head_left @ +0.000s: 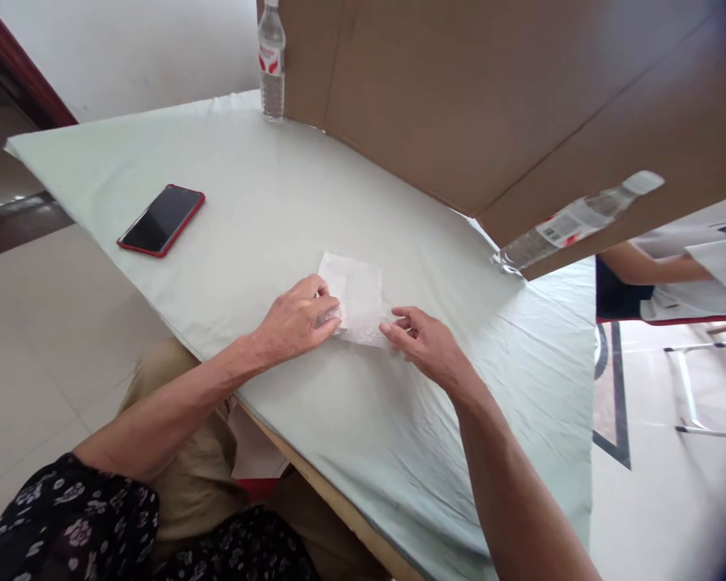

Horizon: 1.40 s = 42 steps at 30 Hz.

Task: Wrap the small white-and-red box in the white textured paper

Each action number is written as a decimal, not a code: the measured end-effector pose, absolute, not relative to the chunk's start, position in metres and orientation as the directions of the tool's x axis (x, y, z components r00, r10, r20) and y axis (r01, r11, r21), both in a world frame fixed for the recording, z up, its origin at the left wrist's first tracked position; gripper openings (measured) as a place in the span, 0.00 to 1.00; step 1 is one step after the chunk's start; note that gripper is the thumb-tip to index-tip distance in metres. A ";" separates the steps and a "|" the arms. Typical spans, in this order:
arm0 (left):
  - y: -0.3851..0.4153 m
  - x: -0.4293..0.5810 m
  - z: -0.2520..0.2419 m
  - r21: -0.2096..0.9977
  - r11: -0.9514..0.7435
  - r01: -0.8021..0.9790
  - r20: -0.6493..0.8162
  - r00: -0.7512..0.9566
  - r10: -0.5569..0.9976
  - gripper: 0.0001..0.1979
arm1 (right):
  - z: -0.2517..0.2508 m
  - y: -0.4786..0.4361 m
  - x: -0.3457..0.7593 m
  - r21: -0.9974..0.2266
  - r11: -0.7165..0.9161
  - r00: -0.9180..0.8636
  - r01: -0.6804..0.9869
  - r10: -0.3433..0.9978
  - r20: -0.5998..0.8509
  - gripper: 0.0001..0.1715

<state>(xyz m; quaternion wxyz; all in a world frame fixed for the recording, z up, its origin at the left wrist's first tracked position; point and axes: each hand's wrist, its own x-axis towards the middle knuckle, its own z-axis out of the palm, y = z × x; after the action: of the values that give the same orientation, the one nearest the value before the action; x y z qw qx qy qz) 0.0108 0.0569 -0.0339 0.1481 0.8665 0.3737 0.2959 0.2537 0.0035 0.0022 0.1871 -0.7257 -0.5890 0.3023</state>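
A small clear plastic bag [358, 297] lies flat on the pale green table cover [266, 210]. My left hand [296, 321] rests on the bag's near left corner, fingers curled and pinching its edge. My right hand [427, 343] is at the bag's near right corner, thumb and forefinger pinching the plastic there, other fingers loosely bent. Both forearms reach in from the near edge of the table.
A red-cased phone [161, 220] lies face up at the far left. A water bottle [272, 60] stands at the back; another bottle [574, 222] stands at the right against a tall cardboard panel [490, 97]. Another person's arm [647, 266] shows beyond the panel.
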 end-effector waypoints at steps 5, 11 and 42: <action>0.058 0.013 -0.039 0.433 -0.723 0.538 0.459 0.558 0.691 0.08 | -0.012 0.005 0.237 -0.743 -0.416 0.171 0.524 0.906 -0.387 0.41; 0.056 0.016 -0.038 0.389 -0.724 0.569 0.430 0.583 0.689 0.09 | -0.032 0.014 0.215 -0.864 -0.246 0.201 0.440 0.964 -0.172 0.51; 0.047 0.029 -0.029 0.771 -0.395 0.500 0.212 0.384 0.899 0.17 | -0.011 0.008 0.197 -0.807 0.212 -0.266 0.552 0.961 0.070 0.36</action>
<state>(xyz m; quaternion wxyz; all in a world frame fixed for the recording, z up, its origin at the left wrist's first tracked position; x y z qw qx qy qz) 0.0294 0.0474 -0.0285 0.3114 0.7715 0.4532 0.3200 0.1974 0.0078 -0.0108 0.2994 -0.5265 -0.7185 0.3421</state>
